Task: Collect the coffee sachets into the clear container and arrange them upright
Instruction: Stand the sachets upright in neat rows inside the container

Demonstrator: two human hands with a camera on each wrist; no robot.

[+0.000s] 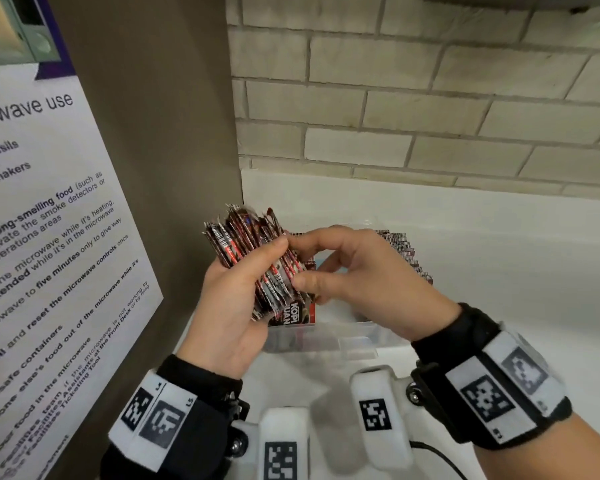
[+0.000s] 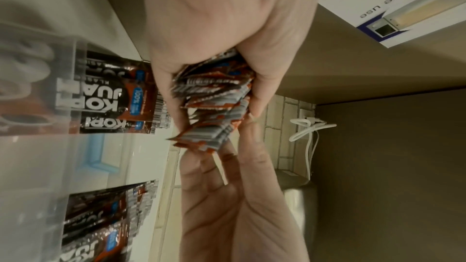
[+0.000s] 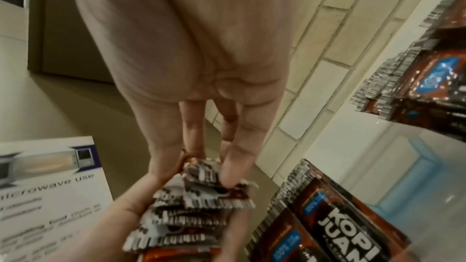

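My left hand (image 1: 222, 306) clamps the sachet bundle (image 1: 257, 258) over the clear container (image 1: 326, 337); my right hand (image 1: 357, 271) fingers pinch its edges, squaring them for upright insertion.

We see coffee sachets (image 1: 257, 261) in dark brown and red-orange with white barcode edges, white lettering and a blue badge. The clear container (image 1: 326, 341) shows a pale blue base. Our wristbands (image 1: 499, 389) are black with black-and-white square markers. The brick wall (image 1: 430, 98) is cream.
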